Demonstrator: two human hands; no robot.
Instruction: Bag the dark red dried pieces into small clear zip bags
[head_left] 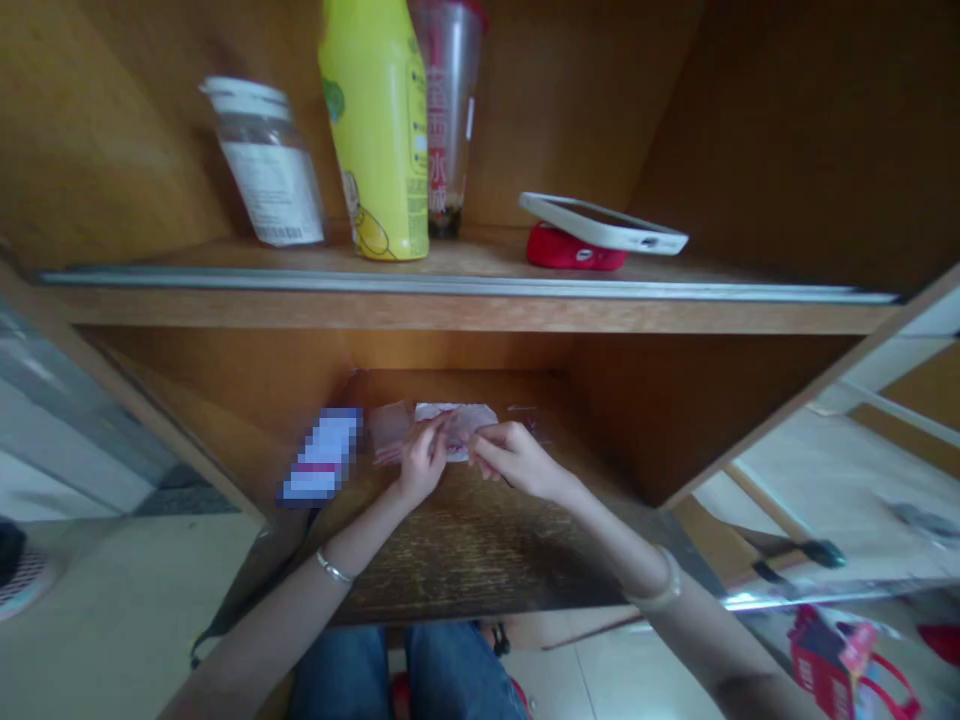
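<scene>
Over the lower shelf's desk top, my left hand (424, 460) is closed, its thumb and fingers pinching a small clear plastic bag (456, 425). Close beside it, at the bag's right edge, my right hand (517, 462) is curled with the fingertips pressed together; what they grip is too small and blurred to tell. Beneath the hands lies a white sheet or packet (478, 410), partly covered by them. Left of my left hand rests a clear zip bag (388, 435) with a reddish strip along its lower edge. Another thin clear piece (523, 412) lies behind my right hand.
A phone with a blurred screen (322, 455) leans at the left. On the shelf above stand a white-lidded jar (274, 185), a yellow bottle (382, 140), a clear cup (454, 110) and a white phone (611, 225) on a red object (574, 248). Wooden side walls flank the desk top (450, 540).
</scene>
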